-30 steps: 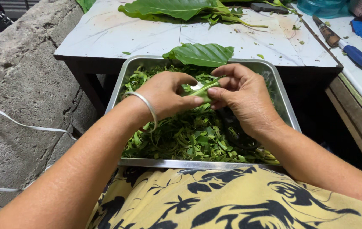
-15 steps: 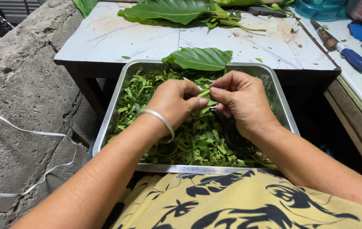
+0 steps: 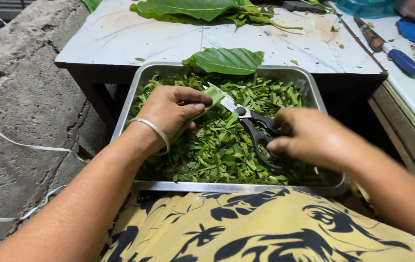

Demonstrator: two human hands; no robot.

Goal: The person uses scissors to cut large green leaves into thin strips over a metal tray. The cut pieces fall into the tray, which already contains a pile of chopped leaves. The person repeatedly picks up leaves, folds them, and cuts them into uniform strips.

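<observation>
A steel tray (image 3: 134, 99) rests on my lap, full of cut green leaf strips (image 3: 217, 150). My left hand (image 3: 171, 111), with a silver bangle on the wrist, pinches a rolled green leaf (image 3: 211, 97) above the tray. My right hand (image 3: 309, 138) is blurred and reaches onto the handles of black scissors (image 3: 256, 133) that lie on the strips, blades pointing toward the rolled leaf. Its fingers touch the handle loops; I cannot tell whether they grip them.
A whole green leaf (image 3: 227, 60) lies over the tray's far rim. A white table (image 3: 134, 39) behind holds more large leaves (image 3: 188, 8). A blue-handled knife (image 3: 392, 48) lies at the right. A rough concrete wall (image 3: 18, 87) stands at the left.
My right hand let go of the rolled leaf and dropped to the scissors in the tray. My left hand keeps the rolled leaf and shifted slightly left.
</observation>
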